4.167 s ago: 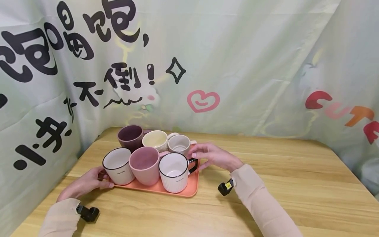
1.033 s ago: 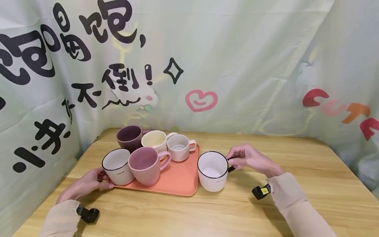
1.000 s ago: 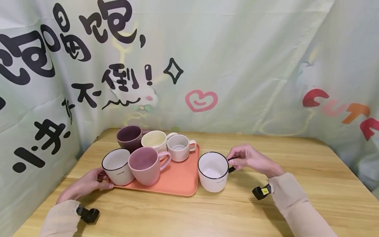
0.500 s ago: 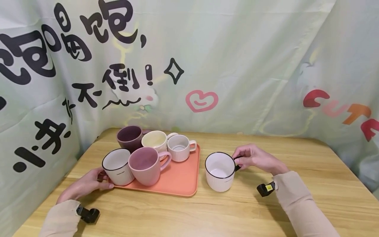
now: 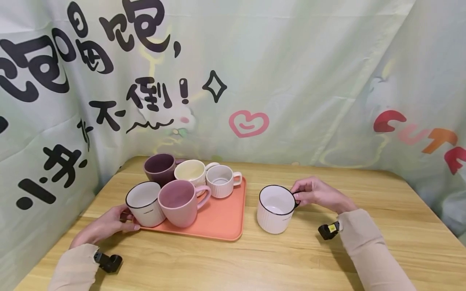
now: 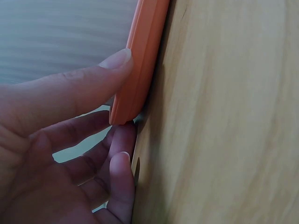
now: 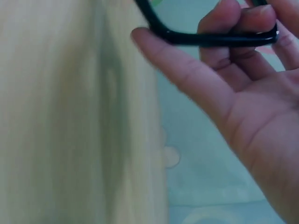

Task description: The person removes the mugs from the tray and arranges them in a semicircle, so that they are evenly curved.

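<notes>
My right hand [image 5: 320,195] holds a white ribbed mug [image 5: 275,216] with a black rim by its black handle [image 7: 219,39], the fingers curled through the loop. That mug is right of the orange tray [image 5: 222,216]; whether its base touches the table I cannot tell. My left hand [image 5: 105,224] grips the tray's near left corner, thumb on the rim [image 6: 140,70] and fingers about the corner. On the tray stand a black-rimmed white mug [image 5: 147,212], a pink mug [image 5: 180,210], a dark purple mug [image 5: 156,174], a cream mug [image 5: 191,173] and a small pale ribbed cup [image 5: 221,186].
The wooden table [image 5: 204,266] extends well to the right and in front of the tray. A printed curtain [image 5: 298,81] hangs behind and along the left side. Each wrist wears a small black camera, one on the left sleeve [image 5: 74,262].
My right hand took the black-rimmed mug from the tray's near right corner and carried it right; over the last second it moved slightly further right. The left hand stayed at the tray.
</notes>
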Demonstrator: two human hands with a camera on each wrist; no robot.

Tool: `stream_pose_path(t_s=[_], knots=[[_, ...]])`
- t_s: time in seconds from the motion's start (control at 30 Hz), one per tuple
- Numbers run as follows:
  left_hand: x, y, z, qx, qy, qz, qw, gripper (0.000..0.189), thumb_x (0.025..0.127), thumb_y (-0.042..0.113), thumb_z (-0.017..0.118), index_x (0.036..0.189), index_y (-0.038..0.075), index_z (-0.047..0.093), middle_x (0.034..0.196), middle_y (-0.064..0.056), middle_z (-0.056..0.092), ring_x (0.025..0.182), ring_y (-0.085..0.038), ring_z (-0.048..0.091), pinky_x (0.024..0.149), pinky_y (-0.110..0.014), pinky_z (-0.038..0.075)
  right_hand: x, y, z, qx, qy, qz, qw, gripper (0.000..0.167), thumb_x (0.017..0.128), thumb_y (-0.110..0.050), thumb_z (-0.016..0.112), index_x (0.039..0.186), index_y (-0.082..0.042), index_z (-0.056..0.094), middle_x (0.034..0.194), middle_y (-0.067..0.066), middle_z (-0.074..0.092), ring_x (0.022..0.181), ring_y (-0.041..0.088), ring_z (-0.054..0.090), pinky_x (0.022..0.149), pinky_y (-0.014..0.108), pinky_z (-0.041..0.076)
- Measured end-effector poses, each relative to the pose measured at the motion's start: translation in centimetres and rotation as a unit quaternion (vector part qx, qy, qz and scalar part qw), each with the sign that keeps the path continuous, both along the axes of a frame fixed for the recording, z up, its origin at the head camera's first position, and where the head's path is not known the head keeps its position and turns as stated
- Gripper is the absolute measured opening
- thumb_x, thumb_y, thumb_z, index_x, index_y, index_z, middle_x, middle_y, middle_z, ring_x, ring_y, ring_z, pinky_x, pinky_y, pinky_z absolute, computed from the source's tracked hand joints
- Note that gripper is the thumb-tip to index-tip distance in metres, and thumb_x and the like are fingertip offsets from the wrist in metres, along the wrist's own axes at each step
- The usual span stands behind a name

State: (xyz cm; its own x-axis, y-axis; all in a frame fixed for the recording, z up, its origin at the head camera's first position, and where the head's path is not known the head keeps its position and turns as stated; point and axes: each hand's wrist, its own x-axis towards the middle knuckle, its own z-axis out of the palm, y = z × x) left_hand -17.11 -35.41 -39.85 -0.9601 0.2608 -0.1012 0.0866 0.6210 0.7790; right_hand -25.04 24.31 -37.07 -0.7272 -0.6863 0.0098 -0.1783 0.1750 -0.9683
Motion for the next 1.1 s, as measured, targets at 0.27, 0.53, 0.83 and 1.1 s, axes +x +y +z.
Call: stream_pose_path(t_s=[0.27, 0.53, 0.83, 1.1], knots=[[0.0, -0.1, -0.1, -0.002, 0.006, -0.004, 1.0000, 0.038, 0.085, 0.000, 0.077, 0.112, -0.013, 0.053, 0.098, -0.008, 0.059, 0.090, -0.021, 0.055, 0.076, -0.025, 0.046, -0.2, 0.1, -0.3, -0.027, -0.049, -0.001, 0.9984, 0.016, 0.098, 0.001, 0.060, 0.105, -0.005, 0.073, 0.100, 0.006, 0.069, 0.091, 0.018, 0.067, 0.086, 0.037, 0.056], [0.1, 0.0, -0.2, 0.005, 0.007, -0.013, 0.9999, 0.036, 0.085, 0.000, 0.076, 0.110, -0.013, 0.055, 0.097, -0.009, 0.060, 0.090, -0.020, 0.056, 0.076, -0.025, 0.047, -0.3, 0.3, -0.9, -0.054, -0.059, 0.011, 0.9967, 0.024, 0.100, 0.003, 0.057, 0.107, -0.012, 0.074, 0.105, 0.002, 0.069, 0.094, 0.015, 0.067, 0.087, 0.034, 0.056], [0.1, -0.2, -0.2, -0.004, 0.018, -0.013, 0.9997, 0.037, 0.085, 0.001, 0.076, 0.112, -0.013, 0.055, 0.099, -0.009, 0.060, 0.091, -0.021, 0.055, 0.076, -0.026, 0.046, -0.2, 0.3, -1.1, -0.050, -0.044, 0.004, 0.9978, 0.025, 0.100, 0.002, 0.057, 0.106, -0.016, 0.074, 0.106, 0.001, 0.068, 0.095, 0.014, 0.065, 0.086, 0.033, 0.056], [0.0, -0.2, -0.4, 0.005, 0.004, -0.005, 1.0000, 0.041, 0.085, 0.000, 0.076, 0.115, -0.016, 0.054, 0.100, -0.010, 0.060, 0.094, -0.025, 0.056, 0.076, -0.026, 0.047, 0.2, 1.1, -0.6, -0.040, -0.027, 0.011, 0.9988, 0.020, 0.100, 0.003, 0.057, 0.106, -0.007, 0.073, 0.100, 0.003, 0.070, 0.091, 0.015, 0.066, 0.083, 0.036, 0.057]])
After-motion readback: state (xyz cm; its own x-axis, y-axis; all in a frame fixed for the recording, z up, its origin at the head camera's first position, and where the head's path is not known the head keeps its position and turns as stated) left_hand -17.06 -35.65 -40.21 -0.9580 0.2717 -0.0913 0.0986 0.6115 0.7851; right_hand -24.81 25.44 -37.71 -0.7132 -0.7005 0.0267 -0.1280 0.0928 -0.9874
